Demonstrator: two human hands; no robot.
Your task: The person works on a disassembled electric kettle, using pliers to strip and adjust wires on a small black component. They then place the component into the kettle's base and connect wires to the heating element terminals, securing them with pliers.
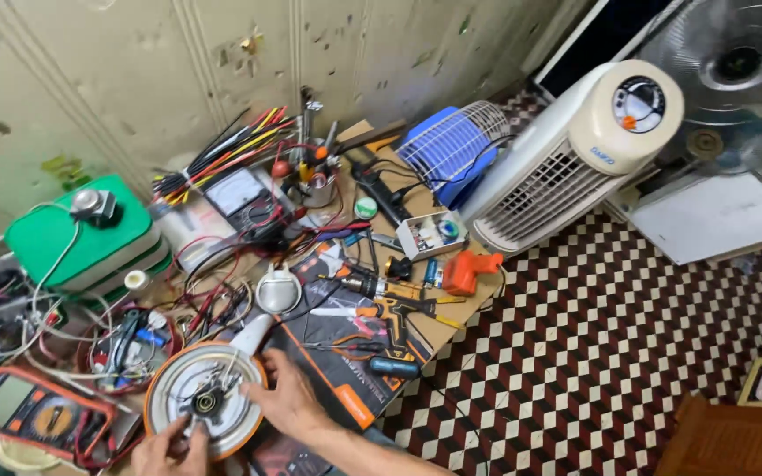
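Note:
A round white appliance base with an orange rim lies flat on the cluttered bench, with a small metal hub and wires at its middle. My left hand rests at the disc's near edge, fingers bent by the hub. Over the disc's right rim lies my right hand, gripping it. A white funnel-shaped part lies just beyond the disc.
An orange multimeter lies left of the disc. Screwdrivers, an orange drill, wires and a green box crowd the bench. A white tower fan leans on the checkered floor to the right.

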